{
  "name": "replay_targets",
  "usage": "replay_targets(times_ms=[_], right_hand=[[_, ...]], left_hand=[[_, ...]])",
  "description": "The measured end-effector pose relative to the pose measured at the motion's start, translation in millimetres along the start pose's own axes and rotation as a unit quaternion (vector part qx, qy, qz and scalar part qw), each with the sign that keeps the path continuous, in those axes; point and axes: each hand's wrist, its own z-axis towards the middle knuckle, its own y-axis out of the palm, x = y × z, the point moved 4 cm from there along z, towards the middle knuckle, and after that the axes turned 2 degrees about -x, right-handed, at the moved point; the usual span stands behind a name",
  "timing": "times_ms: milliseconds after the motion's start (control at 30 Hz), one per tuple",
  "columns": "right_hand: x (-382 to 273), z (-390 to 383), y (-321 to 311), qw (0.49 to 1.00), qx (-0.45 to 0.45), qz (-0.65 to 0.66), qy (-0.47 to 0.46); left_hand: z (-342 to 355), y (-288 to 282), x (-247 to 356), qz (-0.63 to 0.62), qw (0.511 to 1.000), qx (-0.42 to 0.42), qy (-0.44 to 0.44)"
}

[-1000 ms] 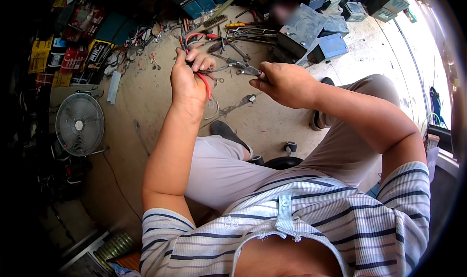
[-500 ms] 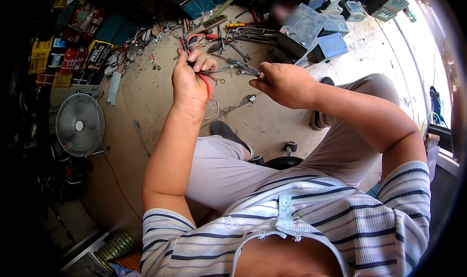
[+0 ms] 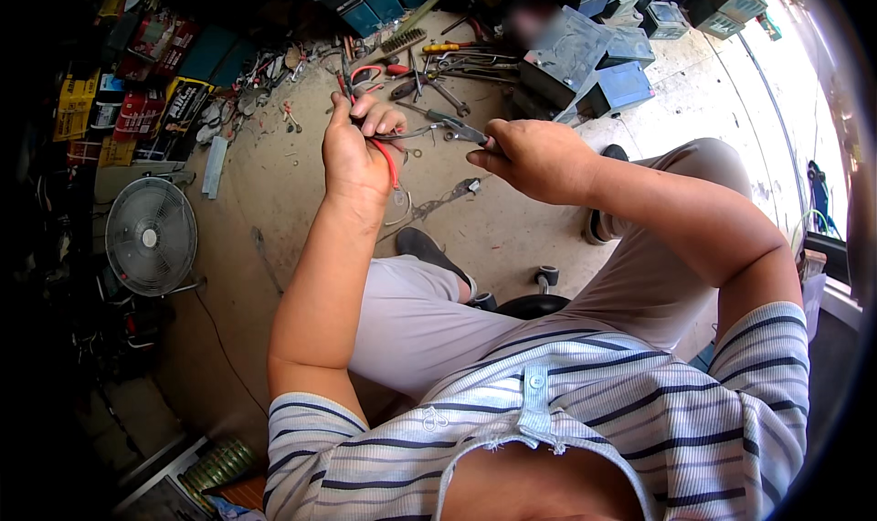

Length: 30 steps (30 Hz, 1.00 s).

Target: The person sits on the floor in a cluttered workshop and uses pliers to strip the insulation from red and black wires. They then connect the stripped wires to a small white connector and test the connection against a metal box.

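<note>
My left hand is closed round a bundle of red and dark cable. A red cable loops out below its fingers, and a dark cable runs from them to the right. My right hand grips the handles of a pair of pliers, whose jaws point left at the end of the dark cable. Whether the jaws are closed on the cable is too small to tell. Both hands are held above the floor, in front of my knees.
Loose hand tools, among them a yellow-handled screwdriver and a wire brush, lie beyond my hands. Grey batteries are piled at the far right. A fan stands at left, below stacked boxes.
</note>
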Motion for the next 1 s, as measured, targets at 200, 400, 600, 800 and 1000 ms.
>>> replay_targets(times_ms=[200,400,600,800,1000], right_hand=[[0.2,0.4,0.4,1.000,-0.001,-0.001,0.000],[0.7,0.1,0.3,1.000,0.002,-0.002,-0.003],[-0.4,0.2,-0.7,1.000,0.001,-0.009,-0.005],[0.2,0.2,-0.3,1.000,0.004,-0.003,-0.002],[-0.6,0.1,-1.4,1.000,-0.001,0.000,-0.001]], left_hand=[[3.0,-3.3,2.0,0.002,1.000,0.008,0.004],[5.9,-7.0,1.9,0.010,1.000,-0.003,-0.003],[5.8,-7.4,2.0,0.009,1.000,-0.014,-0.003],[5.6,-7.4,2.2,0.009,1.000,-0.006,-0.001],[4.7,-7.1,2.2,0.014,1.000,-0.018,0.003]])
